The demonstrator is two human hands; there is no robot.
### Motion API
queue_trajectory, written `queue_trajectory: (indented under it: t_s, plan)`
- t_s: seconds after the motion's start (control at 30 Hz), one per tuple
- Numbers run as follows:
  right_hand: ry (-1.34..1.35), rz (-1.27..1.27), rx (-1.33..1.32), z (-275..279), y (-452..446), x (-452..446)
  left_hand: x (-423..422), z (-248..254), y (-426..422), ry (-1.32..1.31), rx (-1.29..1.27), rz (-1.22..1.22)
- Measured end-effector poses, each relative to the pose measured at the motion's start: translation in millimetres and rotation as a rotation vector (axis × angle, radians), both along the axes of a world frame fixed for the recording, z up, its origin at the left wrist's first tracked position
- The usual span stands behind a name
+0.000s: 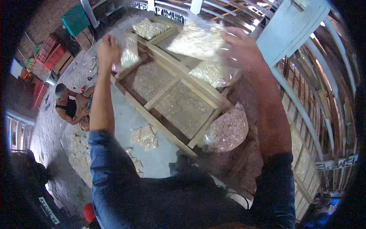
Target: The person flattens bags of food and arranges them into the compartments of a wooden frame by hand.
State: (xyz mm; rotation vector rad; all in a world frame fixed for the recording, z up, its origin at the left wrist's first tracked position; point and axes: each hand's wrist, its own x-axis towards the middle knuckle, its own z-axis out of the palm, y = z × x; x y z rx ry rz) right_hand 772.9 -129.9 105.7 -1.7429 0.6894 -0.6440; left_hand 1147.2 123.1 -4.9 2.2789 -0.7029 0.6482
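My right hand (238,47), blurred by motion, grips the edge of a clear plastic bag of pale pieces (198,40) held above the wooden frame (164,93). Beside the frame's left corner, my left hand (108,49) is raised next to another filled clear bag (129,51); its fingers are curled, and their contact with that bag is unclear. Under the lifted bag lies another filled bag (213,73). One more bag (150,29) rests in the frame's far compartment. A larger bag of pinkish pieces (228,128) sits at the near right of the frame.
A person (72,105) sits on the floor at the left. Red crates (49,53) and a green container (75,20) stand at the back left. Pale pieces (145,137) lie on the grey surface near me. A light blue post (291,30) rises at the right.
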Motion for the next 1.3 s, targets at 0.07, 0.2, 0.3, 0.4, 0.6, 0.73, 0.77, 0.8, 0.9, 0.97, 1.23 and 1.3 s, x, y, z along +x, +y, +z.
queue_trajectory:
  t_s: [0.07,0.2,0.3,0.4,0.6,0.73,0.77,0.8,0.9,0.97,1.23,1.3]
  plan:
    - [0.171,0.119,-0.188,-5,3,-14,61,-18,-2,0.003,0.105,0.045]
    - [0.534,0.578,-0.821,5,66,-106,29,-42,-5,-0.081,0.433,-0.134]
    - [0.53,0.61,-0.874,-61,76,-161,-66,-23,-1,0.069,0.155,-0.378]
    - [0.738,0.44,-1.013,-85,82,-175,-138,-15,4,0.336,0.058,-0.531]
    - [0.238,0.394,-0.707,-43,57,-109,-182,22,12,0.635,-0.456,-0.606]
    - [-0.03,0.332,-0.47,-42,51,-51,-183,40,0,0.476,-0.702,-0.636]
    - [-0.052,0.435,-0.398,-42,38,-48,-183,35,-1,0.499,-0.686,-0.676]
    - [0.04,0.337,-0.683,-35,36,-71,-184,25,-2,0.394,-0.439,-0.652]
    - [0.41,0.24,-0.868,10,37,-187,-189,-22,-1,0.431,0.005,-0.682]
    - [0.437,0.141,-0.748,24,47,-271,-161,-81,8,0.349,0.184,-0.675]
    - [0.747,-0.61,-0.583,-13,118,-537,-359,-11,3,0.545,-0.329,-0.794]
    - [0.784,-0.643,-0.705,-19,131,-574,-412,-9,-6,0.511,-0.235,-0.904]
